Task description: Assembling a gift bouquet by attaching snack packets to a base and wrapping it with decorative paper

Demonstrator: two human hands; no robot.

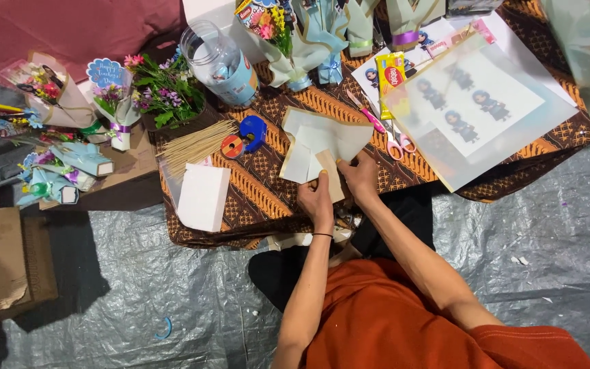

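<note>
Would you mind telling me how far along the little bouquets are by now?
Done: several wrapped bouquets stand at the left and more at the table's far edge. In hand: left hand and right hand press a pale paper sheet being folded. Left: loose flowers, skewers and a translucent sheet lie unused.

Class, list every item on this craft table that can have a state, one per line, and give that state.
Pale folded wrapping paper: partly folded, pressed flat by both hands.
Left hand: fingers down on the paper.
Right hand: fingers down on the paper.
Pink-handled scissors: lying flat.
Clear plastic jar: on its side.
Bundle of wooden skewers: lying fanned.
</note>
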